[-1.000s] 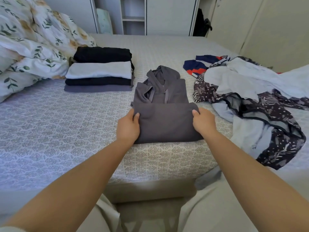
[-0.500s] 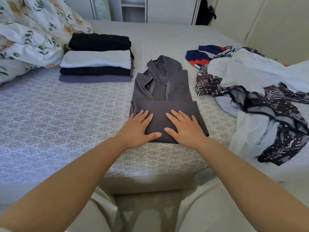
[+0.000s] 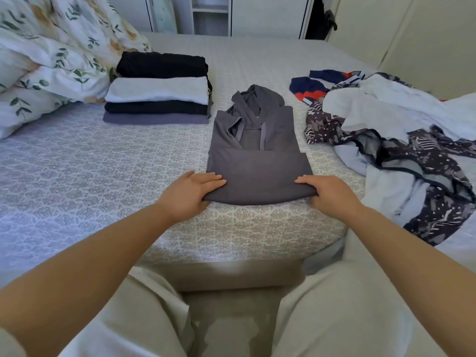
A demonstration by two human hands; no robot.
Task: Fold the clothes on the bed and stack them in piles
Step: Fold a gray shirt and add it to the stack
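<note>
A: How are the fingers placed?

B: The fingers of the left hand [image 3: 189, 193] are laid nearly straight over the near left corner of the grey hoodie [image 3: 257, 161], with the thumb tucked under the folded edge, so the corner is pinched. The near right corner is gripped likewise by the right hand [image 3: 328, 195], fingers on top and the edge lifted slightly.

A: Where is the hoodie located?

B: It is laid partly folded on the patterned bed sheet [image 3: 90, 176], near the front edge of the bed, hood pointing away. A folded stack [image 3: 158, 95] of black, white, black and grey garments is seen beyond it to the left, beside a floral duvet [image 3: 46, 60]. An unfolded heap of clothes [image 3: 394, 140] is spread just to the right of the hoodie.
</note>
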